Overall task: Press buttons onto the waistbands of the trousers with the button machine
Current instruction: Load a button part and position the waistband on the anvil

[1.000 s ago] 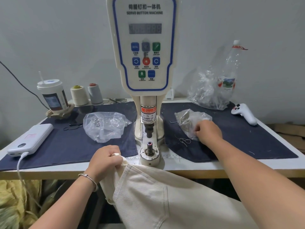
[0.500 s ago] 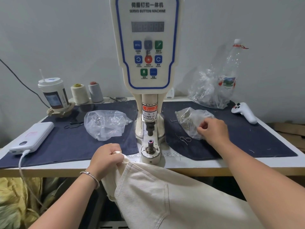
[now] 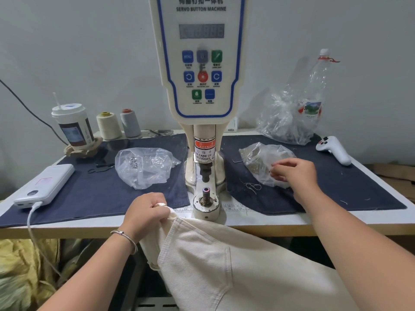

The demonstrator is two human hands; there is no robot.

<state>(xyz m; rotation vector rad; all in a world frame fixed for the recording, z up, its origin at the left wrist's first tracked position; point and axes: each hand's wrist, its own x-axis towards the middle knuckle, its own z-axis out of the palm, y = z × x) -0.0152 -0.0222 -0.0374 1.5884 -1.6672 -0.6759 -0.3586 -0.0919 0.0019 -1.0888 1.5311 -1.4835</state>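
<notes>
The servo button machine [image 3: 203, 70] stands at the table's centre, its lower die [image 3: 206, 194] bare. Cream trousers [image 3: 224, 261] hang off the front edge of the table. My left hand [image 3: 146, 212] grips their waistband just left of the die. On the right, my right hand [image 3: 294, 173] lies over a clear plastic bag of small metal parts [image 3: 258, 158], fingers curled and pinching at the plastic. Any small part between the fingertips is hidden. A second clear bag of silver buttons [image 3: 143, 167] lies left of the machine.
Dark blue cloths [image 3: 94, 194] cover the white table [image 3: 258, 221] on both sides of the machine. At left are a power bank [image 3: 47, 185] with cable, a cup [image 3: 71, 126] and two thread cones [image 3: 119, 124]. At right are a crumpled bag with a bottle [image 3: 298, 113] and a white controller [image 3: 334, 149].
My right hand has drawn back slightly to the right on the bag, and its fingers have reworked the plastic. My left hand keeps its hold on the waistband.
</notes>
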